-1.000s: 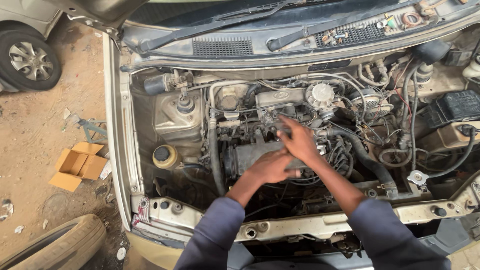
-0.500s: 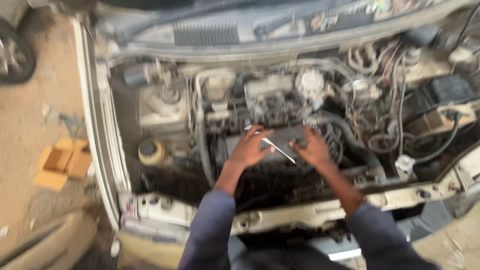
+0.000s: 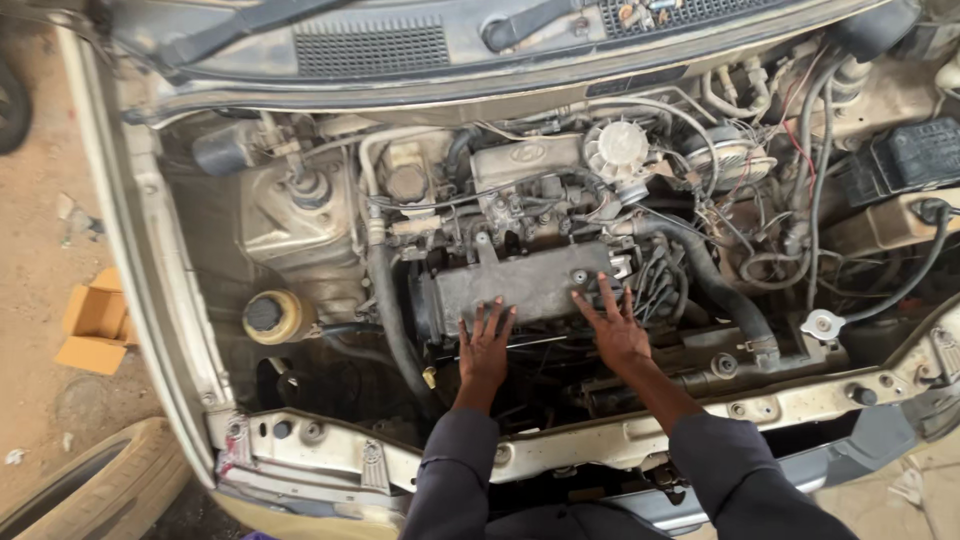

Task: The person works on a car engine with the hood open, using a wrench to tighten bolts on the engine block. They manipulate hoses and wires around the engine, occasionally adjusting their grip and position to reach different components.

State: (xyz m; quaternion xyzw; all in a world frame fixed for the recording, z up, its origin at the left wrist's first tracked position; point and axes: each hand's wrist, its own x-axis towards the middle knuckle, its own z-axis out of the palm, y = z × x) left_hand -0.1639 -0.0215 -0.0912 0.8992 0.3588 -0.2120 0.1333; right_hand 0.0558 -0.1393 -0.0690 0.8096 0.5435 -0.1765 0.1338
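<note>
I look down into an open car engine bay. My left hand [image 3: 485,345] lies flat with fingers spread on the near edge of the grey engine valve cover [image 3: 525,280]. My right hand [image 3: 613,325] rests beside it, fingers apart, on the cover's right end near the spark plug leads [image 3: 660,285]. Neither hand holds anything. Both dark blue sleeves reach over the front crossmember [image 3: 600,435]. No tool shows in either hand.
A black radiator hose [image 3: 725,295] runs right of my right hand. A yellow reservoir with black cap [image 3: 268,315] sits at left. The battery [image 3: 920,150] is far right. On the dirt ground lie an open cardboard box [image 3: 95,320] and a tyre [image 3: 100,485].
Half a second ago a thin metal tool lay between my hands; now it is out of sight. Both hands have moved toward me and spread flat on the valve cover.
</note>
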